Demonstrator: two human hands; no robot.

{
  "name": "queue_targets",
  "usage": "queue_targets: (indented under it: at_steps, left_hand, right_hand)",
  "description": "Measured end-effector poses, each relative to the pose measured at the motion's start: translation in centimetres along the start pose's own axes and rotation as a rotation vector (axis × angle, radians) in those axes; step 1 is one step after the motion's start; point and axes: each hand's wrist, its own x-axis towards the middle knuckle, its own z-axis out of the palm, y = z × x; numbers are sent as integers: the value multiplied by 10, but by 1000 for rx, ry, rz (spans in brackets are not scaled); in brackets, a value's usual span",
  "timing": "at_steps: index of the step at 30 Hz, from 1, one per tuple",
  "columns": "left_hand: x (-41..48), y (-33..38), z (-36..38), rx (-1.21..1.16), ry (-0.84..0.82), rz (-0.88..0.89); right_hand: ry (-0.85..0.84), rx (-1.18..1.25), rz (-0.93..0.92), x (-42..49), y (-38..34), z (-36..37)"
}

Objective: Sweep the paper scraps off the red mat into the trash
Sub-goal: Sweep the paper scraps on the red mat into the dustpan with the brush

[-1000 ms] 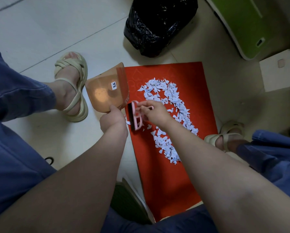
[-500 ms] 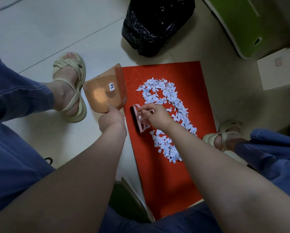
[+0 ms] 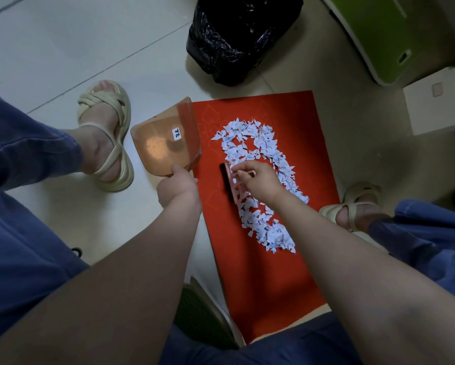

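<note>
My left hand [image 3: 177, 184] held the dustpan [image 3: 163, 143] by its near end, thumb pressed on top and the other fingers tucked out of sight beneath it. The pan was clear orange with a small white sticker [image 3: 176, 134] on it, and it sat beside the mat [image 3: 287, 272], its right edge lapping over the mat's far left corner. My right hand [image 3: 260, 181] was curled round the pink back of the brush [image 3: 226, 180], fingertips pinching it, with the black bristles facing left toward the pan. The brush stood on the mat at the left edge of the scraps [image 3: 258, 159], touching them, with bare red between it and the pan. The scraps lay in one long white band on the mat, thick at the far end, bending right past my wrist and running back down to a second clump near the middle of the mat. None of them were in the pan. The trash bag [image 3: 234, 40], black and crumpled, sat on the floor [image 3: 63, 48] just past the mat's far edge, apart from it. My left sandal [image 3: 107, 133] was planted on the floor left of the pan, and my right sandal [image 3: 352, 204] rested against the mat's right edge. A green thing [image 3: 373, 32] and a white box [image 3: 437, 101] stood off to the far right.
</note>
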Motion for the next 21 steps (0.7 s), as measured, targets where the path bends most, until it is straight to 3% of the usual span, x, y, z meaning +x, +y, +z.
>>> queue_targets:
  at_steps: [5, 11, 21]
  left_hand:
    - [-2, -2, 5, 24, 5, 12]
    - [-2, -4, 7, 100, 2, 42]
    - [-4, -12, 14, 227, 86, 101]
  right_hand:
    - [-9, 112, 23, 5, -1, 12]
    - [203, 69, 118, 9, 11, 1]
    - [134, 304, 61, 34, -24, 1]
